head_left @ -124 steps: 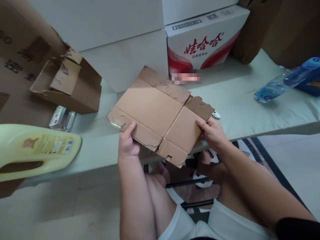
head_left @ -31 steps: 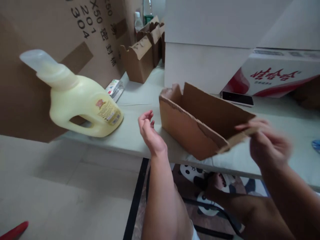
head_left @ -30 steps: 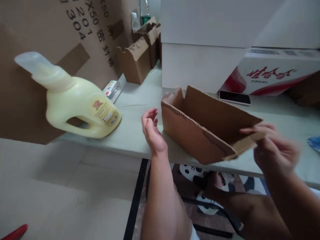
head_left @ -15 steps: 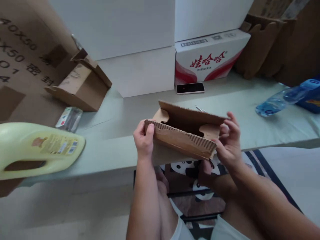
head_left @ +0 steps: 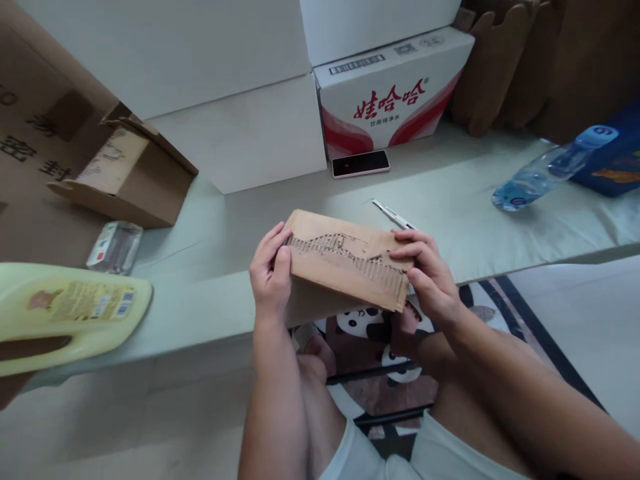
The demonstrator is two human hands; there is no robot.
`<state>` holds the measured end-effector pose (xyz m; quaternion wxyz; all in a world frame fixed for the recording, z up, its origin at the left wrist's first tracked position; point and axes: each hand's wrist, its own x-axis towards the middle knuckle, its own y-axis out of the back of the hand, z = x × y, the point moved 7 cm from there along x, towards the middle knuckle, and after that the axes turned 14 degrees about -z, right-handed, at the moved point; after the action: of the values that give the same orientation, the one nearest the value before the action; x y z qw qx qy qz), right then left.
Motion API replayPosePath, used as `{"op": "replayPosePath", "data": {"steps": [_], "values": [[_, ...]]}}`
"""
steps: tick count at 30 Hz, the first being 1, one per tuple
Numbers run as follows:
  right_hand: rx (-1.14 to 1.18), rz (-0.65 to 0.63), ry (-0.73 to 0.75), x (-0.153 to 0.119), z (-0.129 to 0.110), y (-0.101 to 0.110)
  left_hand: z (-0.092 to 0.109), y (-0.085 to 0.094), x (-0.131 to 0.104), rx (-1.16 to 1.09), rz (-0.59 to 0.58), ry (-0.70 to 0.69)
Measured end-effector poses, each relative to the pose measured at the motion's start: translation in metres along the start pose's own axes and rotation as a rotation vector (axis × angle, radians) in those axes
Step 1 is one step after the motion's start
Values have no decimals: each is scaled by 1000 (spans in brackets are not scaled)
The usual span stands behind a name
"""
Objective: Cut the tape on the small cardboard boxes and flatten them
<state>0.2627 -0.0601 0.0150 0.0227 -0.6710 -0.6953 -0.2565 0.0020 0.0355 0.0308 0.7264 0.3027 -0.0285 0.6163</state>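
Note:
A small brown cardboard box (head_left: 345, 263) is held between my two hands above the front edge of the table. Its lid now lies down, and a torn strip along the top bares the corrugated layer. My left hand (head_left: 273, 270) grips the left end, thumb in front and fingers behind. My right hand (head_left: 427, 270) clasps the right end, with fingers over the top and the thumb on the front corner. Just behind the box lies a thin white and metal tool, perhaps a utility knife (head_left: 393, 213), partly hidden by my right hand.
Behind stand white boxes (head_left: 270, 140) and a red-and-white carton (head_left: 390, 100), with a phone (head_left: 361, 164) before it. A water bottle (head_left: 550, 170) leans at right. At left are a yellow jug (head_left: 75, 313), a clear package (head_left: 115, 247) and an open cardboard box (head_left: 135, 177).
The box's raised flap has folded down, covering the opening. My right fingers moved from the flap's edge onto the top. The view shifted, revealing more of the thin tool.

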Motion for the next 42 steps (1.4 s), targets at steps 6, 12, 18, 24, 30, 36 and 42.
{"op": "replayPosePath", "data": {"steps": [6,12,18,24,30,36,42], "values": [[-62,25,-15,2,-1,-1,2,1,-1,5,-9,12],[-106,8,22,2,-3,-5,3,1,-1,11,-26,-2],[-37,-28,16,0,8,-5,-16,14,-1,-76,33,170],[65,-142,-197,3,40,-19,-57,41,-20,-511,415,511],[9,-305,-32,5,21,-40,-61,-14,-32,-653,99,765],[10,-100,-12,3,16,-13,-46,-69,-58,-513,-621,909],[28,20,-100,6,16,6,-44,-66,-41,-312,-622,742]]}}
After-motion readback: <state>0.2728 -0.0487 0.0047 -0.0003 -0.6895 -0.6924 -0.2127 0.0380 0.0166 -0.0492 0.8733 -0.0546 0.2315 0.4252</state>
